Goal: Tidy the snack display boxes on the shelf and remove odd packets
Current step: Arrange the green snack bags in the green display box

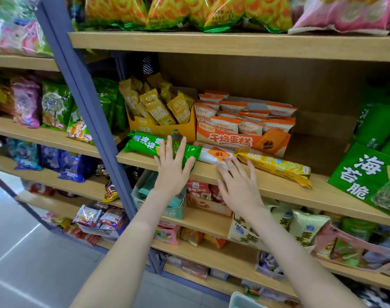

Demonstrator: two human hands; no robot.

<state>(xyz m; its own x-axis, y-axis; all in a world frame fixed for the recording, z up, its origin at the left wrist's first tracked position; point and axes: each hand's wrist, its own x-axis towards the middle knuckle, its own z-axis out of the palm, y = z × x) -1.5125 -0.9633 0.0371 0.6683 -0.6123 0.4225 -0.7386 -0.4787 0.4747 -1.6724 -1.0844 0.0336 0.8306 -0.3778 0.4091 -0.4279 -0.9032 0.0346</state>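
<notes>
Reference point is the orange display box. Both forearms are extended up toward it.

Left hand is below and left of the box front. Its fingers are straight and spread, and the palm lies flat on the right end of a long green packet. Nothing is pinched.

Right hand is directly below the box front, also spread. Its fingertips touch a white packet with an orange picture and don't curl round it.

Three loose packets lie in a row on the shelf board, just in front of the box:
- The green one lies off the box's left corner, in front of the neighbouring box.
- The white one lies against the front left of the box, its left end touching the green one.
- A long yellow packet lies along the front right and runs past the right corner, angled toward the board's edge. Its left end meets the white one; I can't tell how they overlap.

The orange box stands on the board, packed with rows of upright white-and-orange packets.

Touching its left side is a yellow display box holding mustard packets, some of them leaning.

Well right of the box are big green bags. Left of it is a blue upright post.

On the shelf above the box are bags of orange ring snacks.
</notes>
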